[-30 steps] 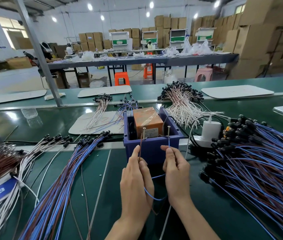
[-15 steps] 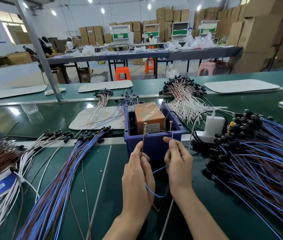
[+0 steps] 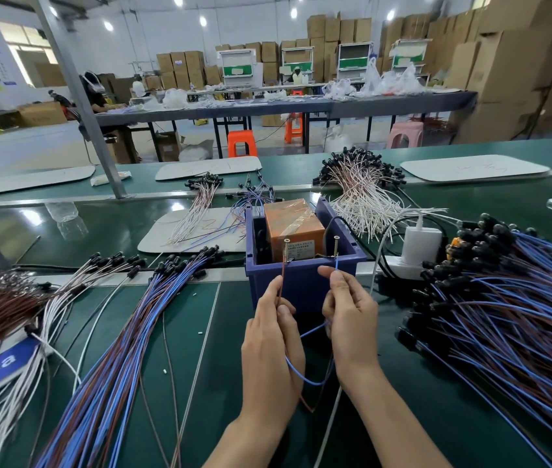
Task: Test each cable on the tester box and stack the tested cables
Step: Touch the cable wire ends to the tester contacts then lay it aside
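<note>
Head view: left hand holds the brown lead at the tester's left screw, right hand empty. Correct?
No: head view shows the right hand pinching the blue lead below the right screw. The left hand does hold the brown lead at the left screw.

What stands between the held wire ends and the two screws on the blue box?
Nothing visible: the thin brown wire from the left hand and thin blue wire from the right hand rise freely to the upright metal screws.
</note>
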Demonstrator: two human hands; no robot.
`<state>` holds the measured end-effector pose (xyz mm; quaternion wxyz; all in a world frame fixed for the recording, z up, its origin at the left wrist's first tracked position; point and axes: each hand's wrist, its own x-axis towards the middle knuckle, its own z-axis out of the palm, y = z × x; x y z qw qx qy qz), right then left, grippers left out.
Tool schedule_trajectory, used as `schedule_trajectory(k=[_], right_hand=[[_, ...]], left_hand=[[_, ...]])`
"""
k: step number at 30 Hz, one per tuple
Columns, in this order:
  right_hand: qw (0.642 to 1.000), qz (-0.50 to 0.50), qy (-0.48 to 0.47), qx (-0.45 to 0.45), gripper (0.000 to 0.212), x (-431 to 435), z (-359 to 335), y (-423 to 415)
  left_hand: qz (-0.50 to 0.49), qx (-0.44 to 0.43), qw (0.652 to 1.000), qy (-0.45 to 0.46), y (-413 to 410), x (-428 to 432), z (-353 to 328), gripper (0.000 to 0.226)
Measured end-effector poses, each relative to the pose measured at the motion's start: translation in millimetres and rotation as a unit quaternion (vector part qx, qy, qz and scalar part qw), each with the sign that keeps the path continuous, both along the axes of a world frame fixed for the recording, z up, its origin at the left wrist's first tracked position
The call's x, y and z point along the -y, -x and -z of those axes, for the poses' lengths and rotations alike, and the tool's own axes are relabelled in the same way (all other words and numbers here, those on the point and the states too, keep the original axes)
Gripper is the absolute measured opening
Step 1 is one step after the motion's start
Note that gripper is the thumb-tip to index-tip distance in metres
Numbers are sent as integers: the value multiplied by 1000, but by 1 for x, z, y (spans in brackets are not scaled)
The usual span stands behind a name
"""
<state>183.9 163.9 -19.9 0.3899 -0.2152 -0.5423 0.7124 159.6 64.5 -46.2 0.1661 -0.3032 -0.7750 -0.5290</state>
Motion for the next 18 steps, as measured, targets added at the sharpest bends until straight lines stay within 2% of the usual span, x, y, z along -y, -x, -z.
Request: schedule_trajectory(k=[18], right_hand=[[1000,-11,2,4,26,0,2,0]], left_hand=[[1,5,1000,3,1,0,0,39]])
